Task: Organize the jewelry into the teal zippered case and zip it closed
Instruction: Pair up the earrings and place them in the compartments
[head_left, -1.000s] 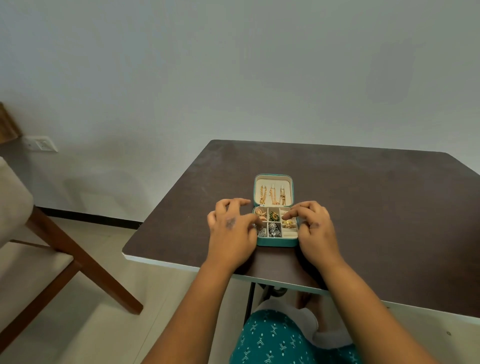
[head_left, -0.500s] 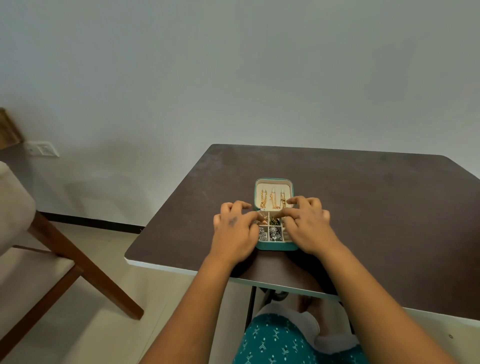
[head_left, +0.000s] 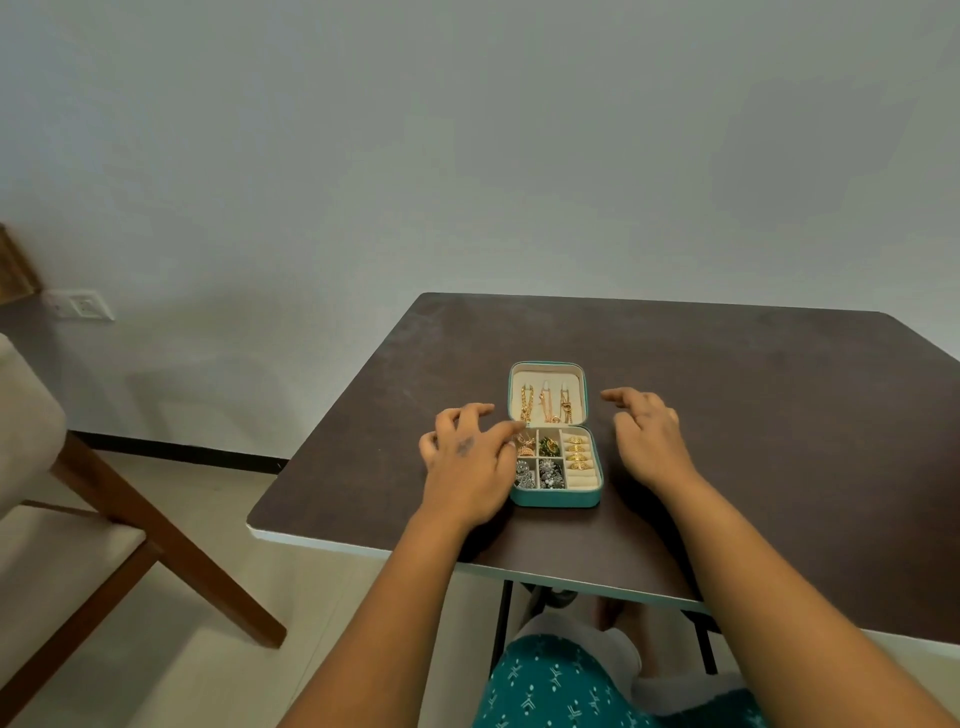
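No writing can be read anywhere. The teal case (head_left: 555, 499) lies open on the dark surface (head_left: 753, 415), near its front edge. Gold chains (head_left: 545, 408) hang in the cream lid; gold rings (head_left: 576, 451) and earrings (head_left: 540, 465) fill the compartments. The left hand (head_left: 467, 462) rests at the case's left side, fingers spread and loosely bent. The right hand (head_left: 649, 436) hovers just right of it, fingers apart, holding nothing.
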